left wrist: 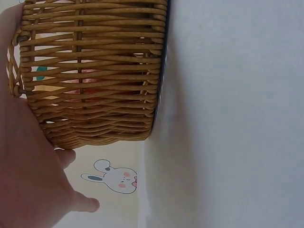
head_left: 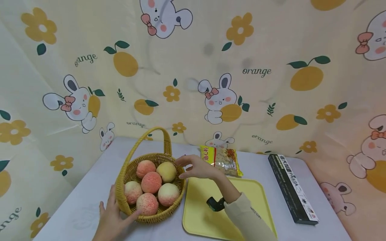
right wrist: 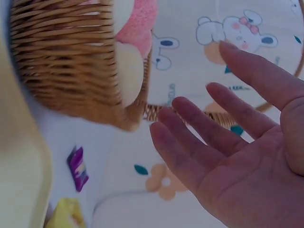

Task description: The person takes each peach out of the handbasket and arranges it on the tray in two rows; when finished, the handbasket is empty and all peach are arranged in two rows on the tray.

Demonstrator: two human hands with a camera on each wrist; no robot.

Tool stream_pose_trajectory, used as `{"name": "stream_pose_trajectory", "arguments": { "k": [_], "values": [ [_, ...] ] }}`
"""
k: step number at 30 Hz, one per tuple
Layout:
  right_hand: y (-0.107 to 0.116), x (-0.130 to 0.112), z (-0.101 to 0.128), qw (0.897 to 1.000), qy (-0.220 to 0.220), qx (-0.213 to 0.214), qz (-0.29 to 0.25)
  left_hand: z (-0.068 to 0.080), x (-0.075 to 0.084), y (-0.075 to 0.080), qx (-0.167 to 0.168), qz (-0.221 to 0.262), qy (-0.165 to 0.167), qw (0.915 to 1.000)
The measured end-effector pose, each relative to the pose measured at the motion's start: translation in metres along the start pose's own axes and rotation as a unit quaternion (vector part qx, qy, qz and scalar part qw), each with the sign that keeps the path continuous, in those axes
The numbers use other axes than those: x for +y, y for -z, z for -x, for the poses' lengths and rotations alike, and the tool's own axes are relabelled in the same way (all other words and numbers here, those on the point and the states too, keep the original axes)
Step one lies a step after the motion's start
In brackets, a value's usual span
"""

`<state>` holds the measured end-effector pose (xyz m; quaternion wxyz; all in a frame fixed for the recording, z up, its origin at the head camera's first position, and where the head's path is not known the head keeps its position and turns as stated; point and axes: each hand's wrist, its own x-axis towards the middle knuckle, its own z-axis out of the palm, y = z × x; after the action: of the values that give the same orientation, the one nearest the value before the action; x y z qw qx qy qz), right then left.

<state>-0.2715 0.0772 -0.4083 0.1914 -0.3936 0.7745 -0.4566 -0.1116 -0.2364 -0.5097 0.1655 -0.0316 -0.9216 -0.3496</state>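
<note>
In the head view, a wicker basket [head_left: 126, 174] with an arched handle stands on the grey bench [head_left: 75, 204], holding six peaches [head_left: 151, 182] piled together. The left hand [head_left: 113, 219] is at the basket's near left side, palm against the weave and thumb reaching under the front wall, fingers lying relaxed rather than clenched. The right hand [head_left: 197, 168] hovers just beside the basket's right rim, above the far edge of a yellow tray [head_left: 259, 201], its fingers spread and released, holding nothing. A packet of snacks [head_left: 223, 161] lies just behind the tray, and a long dark box [head_left: 292, 187] lies to the right of the tray, apart from it. A cloth printed with rabbits and oranges [head_left: 241, 70] hangs behind the bench. In the left wrist view, the basket [left wrist: 95, 71] fills the upper left, seen from the side with its base against the bench [left wrist: 228, 118]; the left hand [left wrist: 28, 180] lies along its wall, with two fingertips [left wrist: 88, 204] showing straight and loose. In the right wrist view, the right hand [right wrist: 237, 156] is seen palm-on, its fingers [right wrist: 199, 123] extended and slightly parted, grasping nothing. The basket [right wrist: 66, 66] sits at the upper left with peaches [right wrist: 135, 23] showing over its rim, close to the fingertips but not touching them. The tray's edge [right wrist: 23, 180] runs down the left side, and a small purple wrapper [right wrist: 77, 167] lies on the bench near it.
</note>
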Motion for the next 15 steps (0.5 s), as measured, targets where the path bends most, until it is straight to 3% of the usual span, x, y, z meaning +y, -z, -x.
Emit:
{"name": "stream_pose_trajectory", "arguments": {
  "k": [6, 15],
  "values": [
    [-0.005, -0.011, -0.031, 0.998, 0.011, -0.03, 0.062, 0.0, 0.0, 0.0, -0.008, 0.002, 0.001, 1.0],
    [-0.009, -0.016, -0.064, 0.988, -0.027, -0.086, 0.128, 0.001, -0.002, -0.001, -0.009, -0.006, 0.006, 0.9999]
  ]
}}
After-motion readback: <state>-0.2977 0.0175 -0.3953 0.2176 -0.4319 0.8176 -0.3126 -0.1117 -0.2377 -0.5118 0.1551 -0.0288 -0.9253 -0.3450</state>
